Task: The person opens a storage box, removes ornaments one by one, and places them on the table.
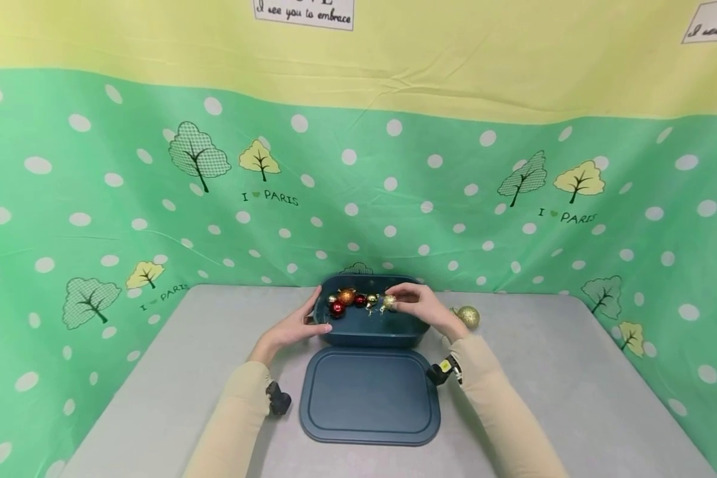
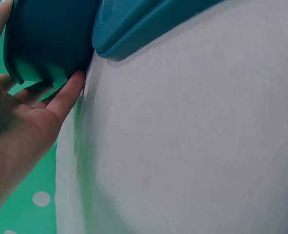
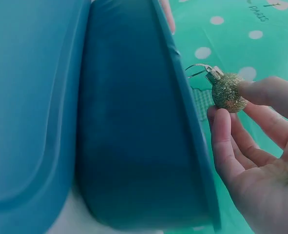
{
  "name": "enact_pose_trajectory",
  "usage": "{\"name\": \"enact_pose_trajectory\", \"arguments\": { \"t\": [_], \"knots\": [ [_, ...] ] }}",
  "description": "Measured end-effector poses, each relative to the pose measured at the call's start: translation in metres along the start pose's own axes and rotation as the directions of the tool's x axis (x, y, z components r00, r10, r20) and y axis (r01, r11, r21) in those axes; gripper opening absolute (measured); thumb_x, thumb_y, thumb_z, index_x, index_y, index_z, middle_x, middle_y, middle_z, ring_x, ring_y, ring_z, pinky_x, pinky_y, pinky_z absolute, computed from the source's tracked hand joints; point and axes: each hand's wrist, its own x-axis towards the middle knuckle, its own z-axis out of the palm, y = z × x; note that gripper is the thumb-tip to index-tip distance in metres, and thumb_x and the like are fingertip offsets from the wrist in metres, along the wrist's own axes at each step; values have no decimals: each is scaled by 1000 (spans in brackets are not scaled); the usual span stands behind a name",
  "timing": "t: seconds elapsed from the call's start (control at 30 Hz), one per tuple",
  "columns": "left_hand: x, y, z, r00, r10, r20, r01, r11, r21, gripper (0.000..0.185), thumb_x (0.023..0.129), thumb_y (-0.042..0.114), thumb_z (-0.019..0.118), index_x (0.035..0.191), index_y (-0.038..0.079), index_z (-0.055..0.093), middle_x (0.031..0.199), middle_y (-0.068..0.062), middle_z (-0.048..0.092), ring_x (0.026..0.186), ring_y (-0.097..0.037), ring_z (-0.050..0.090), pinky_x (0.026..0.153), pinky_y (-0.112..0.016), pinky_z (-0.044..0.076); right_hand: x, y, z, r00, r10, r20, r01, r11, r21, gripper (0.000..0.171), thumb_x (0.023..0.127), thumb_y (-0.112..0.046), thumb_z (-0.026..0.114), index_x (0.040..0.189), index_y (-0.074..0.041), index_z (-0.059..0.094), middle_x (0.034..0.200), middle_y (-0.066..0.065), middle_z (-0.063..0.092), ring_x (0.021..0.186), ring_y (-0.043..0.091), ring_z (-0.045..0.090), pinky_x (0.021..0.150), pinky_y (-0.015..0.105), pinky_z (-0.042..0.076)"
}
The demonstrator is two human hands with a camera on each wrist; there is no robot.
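Note:
A deep dark-blue plastic box stands at the far side of the table. My left hand holds its left end, the thumb at the front wall and the fingers along the side; the left wrist view shows that hand against the wall. Over the box's right half, my right hand pinches a small gold glitter bauble by its ball, the silver cap and wire hook pointing away from the palm. Inside the box lie a red bauble, an orange bauble and several other small red and gold ones.
The box's flat blue lid lies on the grey table right in front of it. A larger gold glitter bauble rests right of the box, beside my right wrist. A green dotted curtain hangs behind the table.

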Motion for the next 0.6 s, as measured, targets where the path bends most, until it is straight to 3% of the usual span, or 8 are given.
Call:
{"name": "enact_pose_trajectory", "arguments": {
  "t": [0.17, 0.4, 0.6],
  "knots": [
    [7, -19, 1, 1000, 6, -27, -6, 1000, -2, 100, 90, 20, 69, 156, 18, -6, 159, -18, -8, 142, -44, 0, 111, -60, 9, -6, 4, -11, 1000, -4, -22, 3, 998, -59, 34, 94, -3, 61, 125, 8, 58, 120, 24, 59, 104, 33, 60, 84, 35, 52],
    [8, -23, 2, 999, 22, -43, -22, 1000, -3, 101, 89, 26, 70, 156, 19, -5, 160, -16, -7, 143, -42, 4, 112, -57, 12, -18, 4, -26, 999, 21, -45, -23, 999, -40, 36, 95, -4, 59, 128, 9, 56, 123, 25, 58, 109, 35, 58, 90, 48, 49],
    [11, -25, 3, 998, 12, -54, -12, 1000, -1, 101, 89, 27, 71, 156, 19, -3, 160, -15, -5, 144, -40, 3, 112, -57, 11, -29, 8, -40, 995, 20, -97, -23, 999, -31, 34, 93, -2, 61, 125, 9, 58, 123, 25, 59, 106, 31, 62, 86, 30, 51]
  ]
}}
